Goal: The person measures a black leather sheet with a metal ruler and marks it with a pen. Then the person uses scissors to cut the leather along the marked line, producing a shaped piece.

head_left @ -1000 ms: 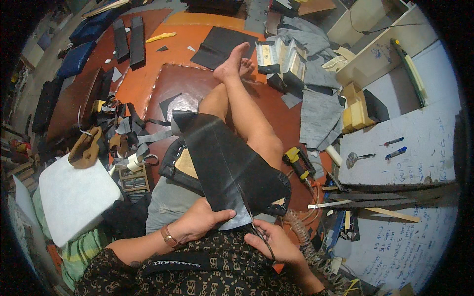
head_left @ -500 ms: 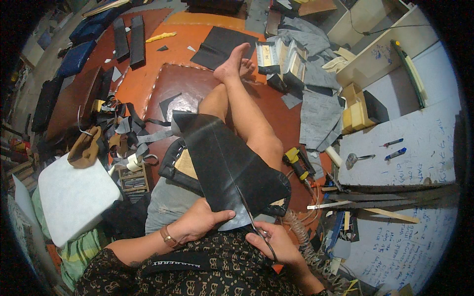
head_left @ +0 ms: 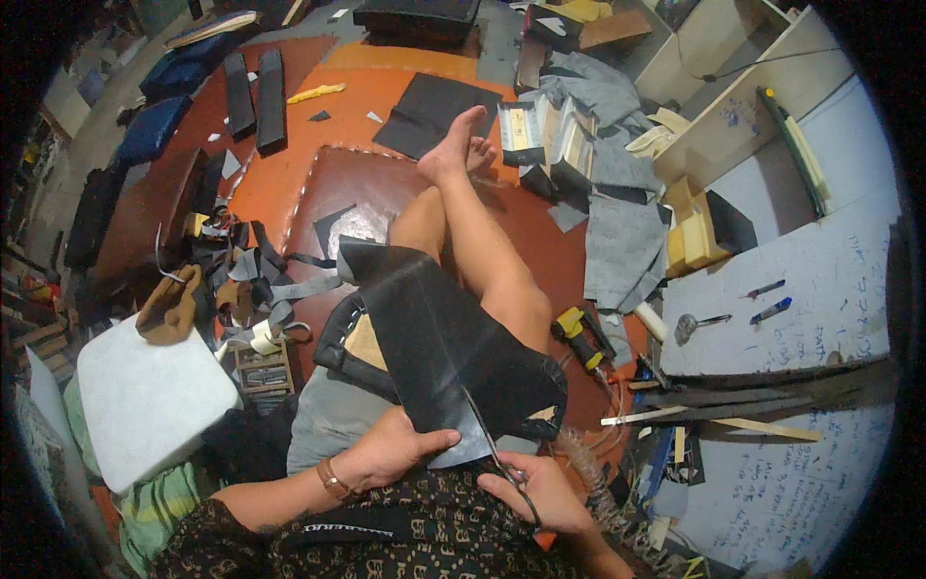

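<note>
A black leatherette sheet [head_left: 415, 314] lies slantwise across my lap, with a pale line running down its length. My left hand [head_left: 391, 454] pinches its near edge between thumb and fingers. Closed around the handles of a pair of scissors [head_left: 481, 427], my right hand [head_left: 548, 494] is just right of that edge. The scissor blades point away from me and lie along the sheet near the pale line. Under the sheet rests a black-covered padded piece [head_left: 338, 340] with a tan board showing.
A yellow-and-black power tool [head_left: 583, 338] lies right of my knee, near a coiled hose [head_left: 588, 473]. To the left are a white cushion [head_left: 154, 396] and leather scraps [head_left: 280, 289]. Pens [head_left: 772, 310] lie on a white written-on board [head_left: 820, 280] at right.
The whole view has shifted slightly, so the scene sits a little lower. My hands keep their grips, and the scissors stay at about the same spot on the sheet.
</note>
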`<state>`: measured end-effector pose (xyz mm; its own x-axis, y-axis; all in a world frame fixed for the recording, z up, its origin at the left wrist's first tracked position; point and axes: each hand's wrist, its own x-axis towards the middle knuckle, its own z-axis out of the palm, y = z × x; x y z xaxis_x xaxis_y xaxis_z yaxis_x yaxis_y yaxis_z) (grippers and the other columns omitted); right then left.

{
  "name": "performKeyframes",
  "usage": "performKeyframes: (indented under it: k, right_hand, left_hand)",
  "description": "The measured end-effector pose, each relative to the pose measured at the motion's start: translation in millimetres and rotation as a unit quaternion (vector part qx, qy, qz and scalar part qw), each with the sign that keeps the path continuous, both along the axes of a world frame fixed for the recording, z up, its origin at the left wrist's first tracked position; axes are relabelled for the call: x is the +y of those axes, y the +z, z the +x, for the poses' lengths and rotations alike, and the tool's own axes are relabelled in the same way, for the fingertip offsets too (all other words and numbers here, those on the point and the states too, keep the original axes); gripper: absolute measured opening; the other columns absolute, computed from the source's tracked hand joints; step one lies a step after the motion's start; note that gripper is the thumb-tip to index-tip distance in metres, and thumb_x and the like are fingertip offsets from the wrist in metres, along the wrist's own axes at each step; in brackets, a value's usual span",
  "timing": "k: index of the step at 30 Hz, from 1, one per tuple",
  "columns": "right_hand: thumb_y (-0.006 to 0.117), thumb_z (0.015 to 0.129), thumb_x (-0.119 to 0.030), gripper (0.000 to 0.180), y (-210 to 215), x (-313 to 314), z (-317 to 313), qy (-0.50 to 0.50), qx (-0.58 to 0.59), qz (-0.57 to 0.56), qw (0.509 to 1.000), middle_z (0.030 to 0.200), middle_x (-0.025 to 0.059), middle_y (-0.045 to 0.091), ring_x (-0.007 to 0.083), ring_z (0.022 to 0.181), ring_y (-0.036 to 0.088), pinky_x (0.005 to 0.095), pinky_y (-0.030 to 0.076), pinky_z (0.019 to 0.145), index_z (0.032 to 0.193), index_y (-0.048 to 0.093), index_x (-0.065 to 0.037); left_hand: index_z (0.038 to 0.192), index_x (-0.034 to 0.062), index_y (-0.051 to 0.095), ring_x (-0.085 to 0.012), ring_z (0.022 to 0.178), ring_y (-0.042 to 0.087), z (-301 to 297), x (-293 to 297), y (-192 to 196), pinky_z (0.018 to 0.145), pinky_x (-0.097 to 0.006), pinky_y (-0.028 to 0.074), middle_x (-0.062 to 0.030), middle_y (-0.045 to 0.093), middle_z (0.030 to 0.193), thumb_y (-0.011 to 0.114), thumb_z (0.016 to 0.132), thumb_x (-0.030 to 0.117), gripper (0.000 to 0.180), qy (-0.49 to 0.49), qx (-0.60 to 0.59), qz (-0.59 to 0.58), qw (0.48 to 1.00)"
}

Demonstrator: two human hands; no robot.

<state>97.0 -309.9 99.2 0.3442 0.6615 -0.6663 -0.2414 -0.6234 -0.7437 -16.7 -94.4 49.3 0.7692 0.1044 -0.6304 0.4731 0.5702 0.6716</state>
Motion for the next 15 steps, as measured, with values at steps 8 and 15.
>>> performKeyframes:
  k: [8,15]
  right_hand:
    - [0.077,0.098,-0.03,0.041,14,4,4,0.028,-0.049,-0.04,0.998,0.084,0.0022,0.074,0.0052,0.074,0.061,0.0259,0.05,0.066,0.126,0.071,-0.001]
    - [0.078,0.096,-0.037,0.045,18,-8,8,0.048,-0.048,-0.071,0.995,0.078,0.0034,0.07,0.0065,0.072,0.059,0.0291,0.05,0.066,0.123,0.072,-0.002]
  left_hand:
    - [0.128,-0.0017,0.066,-0.0167,0.102,0.067,12,6,-4,0.092,-0.036,0.054,-0.0068,0.073,0.118,0.075,0.099,0.018,0.036,0.082,0.022,-0.049,0.995]
    - [0.124,-0.0043,0.068,-0.0147,0.099,0.066,14,10,43,0.085,-0.032,0.054,-0.0095,0.074,0.117,0.077,0.098,0.022,0.038,-0.043,0.079,0.029,0.996]
